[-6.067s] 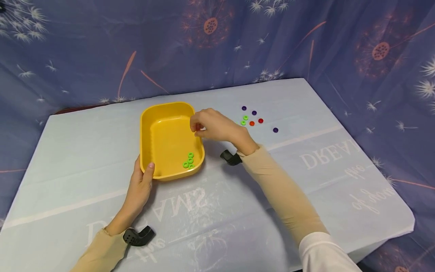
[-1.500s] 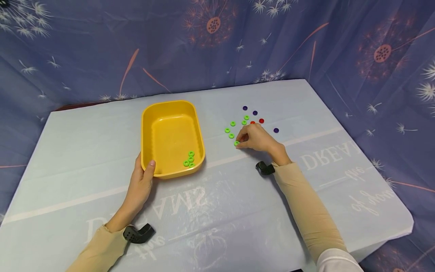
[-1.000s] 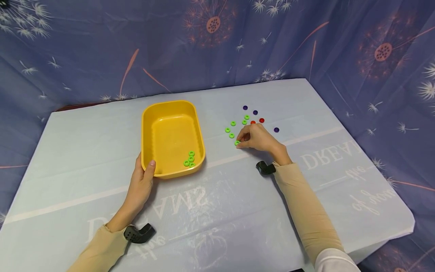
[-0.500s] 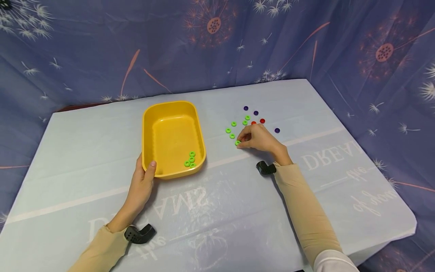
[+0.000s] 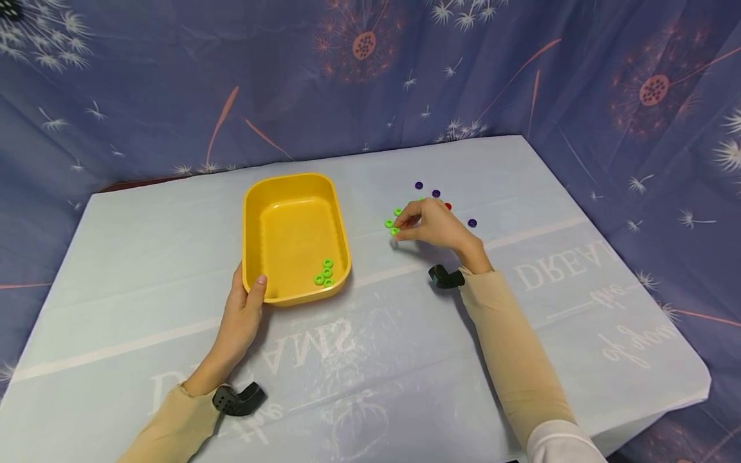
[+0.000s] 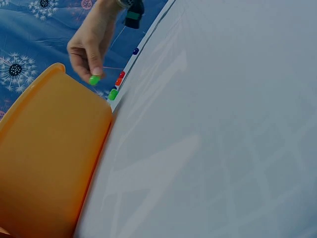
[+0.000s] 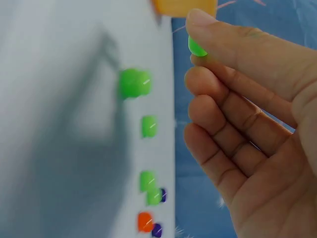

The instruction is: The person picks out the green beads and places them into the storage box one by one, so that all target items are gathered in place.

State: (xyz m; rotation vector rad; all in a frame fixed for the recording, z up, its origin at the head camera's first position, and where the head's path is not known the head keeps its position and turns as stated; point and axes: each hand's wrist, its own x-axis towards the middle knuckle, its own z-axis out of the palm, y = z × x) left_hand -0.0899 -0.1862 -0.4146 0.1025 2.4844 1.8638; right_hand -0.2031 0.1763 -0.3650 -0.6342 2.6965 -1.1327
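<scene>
My left hand (image 5: 240, 315) grips the near left corner of a yellow plastic bin (image 5: 295, 235), thumb over the rim. Several green ring-shaped beads (image 5: 327, 272) lie inside, at its near right corner. To the right of the bin, my right hand (image 5: 437, 225) pinches a green bead (image 7: 197, 47) between thumb and index finger. The left wrist view shows this held bead (image 6: 94, 80) off the table. Its other fingers are loosely curled. Further green beads (image 5: 389, 223) lie on the table around and below the right hand, some hidden by it in the head view.
Purple beads (image 5: 419, 185) and a red bead (image 5: 448, 206) lie beyond and right of the right hand; an orange bead (image 7: 145, 222) shows in the right wrist view. A pale printed cloth (image 5: 359, 360) covers the table. A blue patterned curtain (image 5: 278, 77) hangs behind.
Since 6.1 seconds ago, my right hand has moved from the bin's rim to the table, where more green beads now lie. In the last half second it lifted its bead slightly, moving left and away.
</scene>
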